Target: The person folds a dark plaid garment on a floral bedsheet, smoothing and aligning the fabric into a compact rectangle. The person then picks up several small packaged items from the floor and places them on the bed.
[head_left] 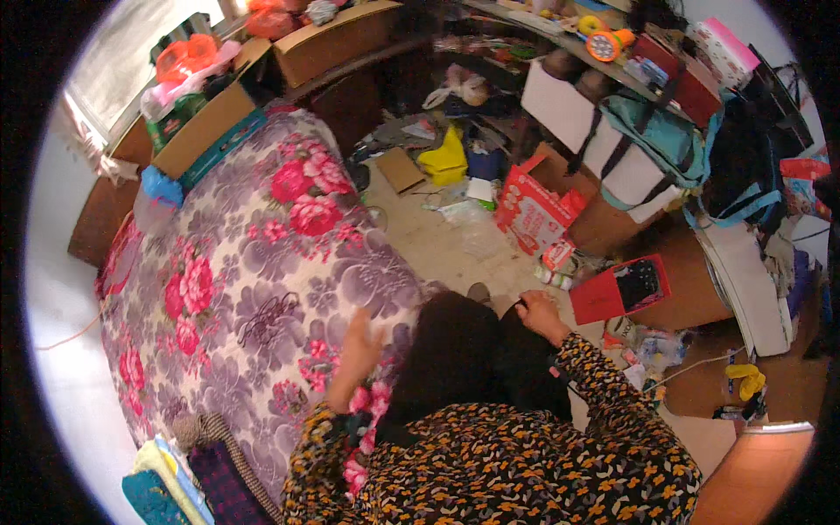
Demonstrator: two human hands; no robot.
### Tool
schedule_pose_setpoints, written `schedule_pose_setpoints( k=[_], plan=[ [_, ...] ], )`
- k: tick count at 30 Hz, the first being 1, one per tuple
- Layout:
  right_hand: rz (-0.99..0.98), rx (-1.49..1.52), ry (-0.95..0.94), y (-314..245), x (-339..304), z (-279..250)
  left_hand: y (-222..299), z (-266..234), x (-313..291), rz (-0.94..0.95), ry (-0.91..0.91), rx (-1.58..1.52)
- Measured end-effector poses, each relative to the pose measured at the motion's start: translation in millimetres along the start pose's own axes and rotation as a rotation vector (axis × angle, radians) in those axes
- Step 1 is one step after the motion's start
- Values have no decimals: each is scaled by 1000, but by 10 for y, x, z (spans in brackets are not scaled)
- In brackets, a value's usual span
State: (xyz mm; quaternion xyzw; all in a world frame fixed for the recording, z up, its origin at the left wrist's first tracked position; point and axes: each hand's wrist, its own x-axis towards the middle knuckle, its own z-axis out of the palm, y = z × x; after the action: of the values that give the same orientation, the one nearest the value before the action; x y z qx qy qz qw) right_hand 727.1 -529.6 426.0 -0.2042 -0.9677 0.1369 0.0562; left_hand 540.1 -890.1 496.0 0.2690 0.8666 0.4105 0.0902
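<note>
I sit at the edge of a bed covered with a flowered blanket (350,271). My left hand (357,350) is just over the blanket beside my thigh, its fingers stretched out and slightly blurred, with nothing in them. A loose tangle of dark purple cord (269,319) lies on the blanket to the left of that hand. On the knee of my black trousers (455,350) rests my right hand (542,315), fingers bent loosely over the cloth and holding no object. Both arms wear dark sleeves with a yellow flower print.
Folded clothes (171,477) lie at the near left. Cardboard boxes (206,131) line the far side of the bed. On the cluttered floor stand a red and white carton (538,206) and a red box (619,293). A teal bag (652,144) is at the right, below a crowded shelf.
</note>
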Motion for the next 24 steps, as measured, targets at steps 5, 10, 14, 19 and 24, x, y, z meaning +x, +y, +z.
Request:
schedule_pose_setpoints(
  k=[5, 10, 14, 19, 24],
  plan=[
    [192, 41, -118, 28, 70, -31, 981, 1275, 428, 125, -51, 570],
    [288, 15, -165, 40, 170, -71, 976, 1412, 720, -51, -203, 590],
    [251, 61, -164, 53, 258, -49, 960, 1460, 847, -73, -199, 632],
    [229, 180, -133, -3, 307, -47, 950, 1514, 904, -70, -199, 647],
    [282, 236, -167, -20, 346, -64, 935, 1528, 933, -56, -166, 702]
  ],
)
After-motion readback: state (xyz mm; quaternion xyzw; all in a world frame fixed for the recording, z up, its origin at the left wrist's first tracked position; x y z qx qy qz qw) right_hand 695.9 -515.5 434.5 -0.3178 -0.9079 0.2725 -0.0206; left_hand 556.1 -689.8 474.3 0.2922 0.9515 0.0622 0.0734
